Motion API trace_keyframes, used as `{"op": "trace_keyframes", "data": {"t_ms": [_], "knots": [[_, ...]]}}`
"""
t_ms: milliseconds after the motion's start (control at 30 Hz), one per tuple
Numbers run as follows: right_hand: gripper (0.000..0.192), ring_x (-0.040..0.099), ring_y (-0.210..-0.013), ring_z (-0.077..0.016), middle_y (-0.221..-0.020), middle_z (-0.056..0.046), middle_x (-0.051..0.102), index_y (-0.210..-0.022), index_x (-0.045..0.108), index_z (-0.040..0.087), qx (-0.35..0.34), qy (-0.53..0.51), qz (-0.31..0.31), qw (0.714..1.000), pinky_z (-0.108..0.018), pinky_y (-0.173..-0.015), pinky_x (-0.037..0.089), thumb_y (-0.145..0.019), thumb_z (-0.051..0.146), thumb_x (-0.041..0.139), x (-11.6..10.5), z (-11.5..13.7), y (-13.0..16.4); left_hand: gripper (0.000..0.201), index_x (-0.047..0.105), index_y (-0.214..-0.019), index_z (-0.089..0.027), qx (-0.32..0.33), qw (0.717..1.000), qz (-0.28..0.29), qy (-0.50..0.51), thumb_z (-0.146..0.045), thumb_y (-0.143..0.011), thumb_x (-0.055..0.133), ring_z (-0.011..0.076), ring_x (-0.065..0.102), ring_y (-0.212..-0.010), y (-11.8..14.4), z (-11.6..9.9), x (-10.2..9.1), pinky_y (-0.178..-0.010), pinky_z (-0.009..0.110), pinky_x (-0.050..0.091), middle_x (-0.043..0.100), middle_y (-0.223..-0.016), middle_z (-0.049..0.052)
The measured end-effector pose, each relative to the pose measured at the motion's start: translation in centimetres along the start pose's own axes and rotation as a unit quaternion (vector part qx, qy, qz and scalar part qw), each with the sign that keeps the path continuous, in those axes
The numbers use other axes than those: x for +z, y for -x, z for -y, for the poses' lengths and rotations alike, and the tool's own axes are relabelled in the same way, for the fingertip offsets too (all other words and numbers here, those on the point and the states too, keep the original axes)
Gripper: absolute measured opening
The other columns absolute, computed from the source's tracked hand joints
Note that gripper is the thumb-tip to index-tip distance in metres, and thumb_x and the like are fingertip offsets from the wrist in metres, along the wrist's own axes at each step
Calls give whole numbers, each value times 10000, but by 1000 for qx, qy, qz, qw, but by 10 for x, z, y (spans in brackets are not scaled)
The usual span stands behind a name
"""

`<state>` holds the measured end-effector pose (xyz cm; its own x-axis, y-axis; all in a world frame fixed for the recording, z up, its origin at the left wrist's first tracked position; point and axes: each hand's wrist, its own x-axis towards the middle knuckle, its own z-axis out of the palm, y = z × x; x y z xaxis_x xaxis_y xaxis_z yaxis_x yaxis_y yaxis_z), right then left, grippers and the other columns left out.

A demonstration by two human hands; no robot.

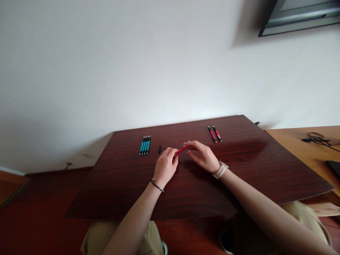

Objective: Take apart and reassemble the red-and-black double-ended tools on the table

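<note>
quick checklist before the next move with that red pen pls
1. Red pen barrel held in the left hand: ok.
2. Right hand at the barrel's far end, pinching a thin part: cannot tell what it is.
3. Small black piece lying loose on the table, clear of the hands: ok.
4. Four teal pens lined up side by side at the left: ok.
5. Two red pens lying together at the back right: ok.
6. Pen tip seated: cannot tell.
</note>
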<state>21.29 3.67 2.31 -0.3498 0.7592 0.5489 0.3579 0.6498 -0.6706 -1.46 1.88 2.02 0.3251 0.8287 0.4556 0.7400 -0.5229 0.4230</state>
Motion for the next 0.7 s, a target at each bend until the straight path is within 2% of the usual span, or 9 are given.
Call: {"op": "trace_keyframes", "data": {"t_ms": [67,167,300,400,533,700], "knots": [[367,725,-1059,-219,-1211,-63,735,-1377,606,277,13,21,-14,1000,-380,-996,599,-1021,197,570,0,-3,0,154,605,-1161,-235,-15,999,-19,38,-157,-1034,570,210,691,-1017,0,0,0,-917,347,576,686,-1092,57],[344,701,-1021,-245,-1143,-75,733,-1332,639,258,47,109,-24,993,-404,-978,580,-1003,176,583,1,-14,1,99,593,-1137,-231,-24,994,-56,92,-194,-1047,580,189,694,-987,-2,-2,-4,-868,317,581,694,-1087,53],[268,652,-1078,-290,-1165,-106,714,-1244,713,245,63,202,16,977,-454,-1026,544,-1006,194,600,2,-26,3,48,604,-1094,-234,11,990,-99,104,-220,-1053,585,192,692,-1017,-3,-8,-11,-926,337,585,693,-1081,60],[238,636,-1079,-294,-1160,-117,713,-1205,756,241,67,226,43,971,-458,-1031,535,-1030,230,595,4,-28,4,73,604,-1115,-242,41,988,-115,97,-210,-1060,569,204,696,-1081,-2,-11,-14,-992,370,583,697,-1121,70],[221,641,-1052,-278,-1118,-108,735,-1140,791,238,69,237,73,966,-446,-1017,530,-1045,247,592,5,-28,4,107,600,-1125,-249,71,983,-134,108,-175,-1049,579,202,696,-1106,-1,-11,-14,-998,371,587,697,-1140,69],[178,658,-1008,-263,-1074,-83,752,-1011,780,238,74,246,84,963,-409,-971,526,-1048,264,607,5,-32,5,130,596,-1130,-248,77,981,-141,109,-155,-1040,595,195,691,-1089,-1,-12,-14,-989,365,585,694,-1120,64]]}}
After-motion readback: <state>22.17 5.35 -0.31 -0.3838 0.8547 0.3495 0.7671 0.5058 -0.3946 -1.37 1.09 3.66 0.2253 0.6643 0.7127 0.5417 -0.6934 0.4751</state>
